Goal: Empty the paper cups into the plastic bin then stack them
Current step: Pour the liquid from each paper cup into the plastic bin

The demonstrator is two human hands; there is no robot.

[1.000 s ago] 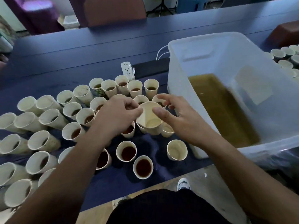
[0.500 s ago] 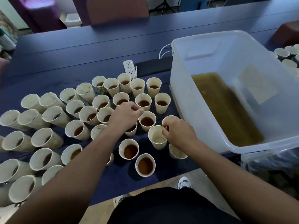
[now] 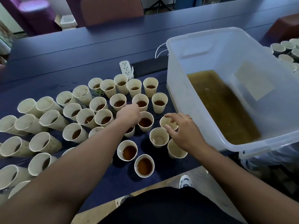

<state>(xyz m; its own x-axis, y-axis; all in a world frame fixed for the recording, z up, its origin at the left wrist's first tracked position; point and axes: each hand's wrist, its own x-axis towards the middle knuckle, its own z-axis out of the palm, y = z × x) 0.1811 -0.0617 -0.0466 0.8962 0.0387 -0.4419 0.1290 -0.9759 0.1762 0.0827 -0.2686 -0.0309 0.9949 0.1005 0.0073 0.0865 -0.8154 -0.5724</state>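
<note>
Head view: full paper cups (image 3: 145,122) are crowded on the table (image 3: 80,50) beside the plastic bin (image 3: 242,88). The left hand (image 3: 128,114) is curled among them, its grip hidden; the right hand (image 3: 184,131) hovers spread over emptied cups (image 3: 159,137). Neighbouring cups could be toppled and tea spilled.

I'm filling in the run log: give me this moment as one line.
left hand: reaching among full cups | right hand: open above empty cup | plastic bin: holds brown liquid | stacking: not yet begun

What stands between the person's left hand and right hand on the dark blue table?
In the head view, one paper cup of brown liquid stands between the left hand and the right hand, touching the left hand.
</note>
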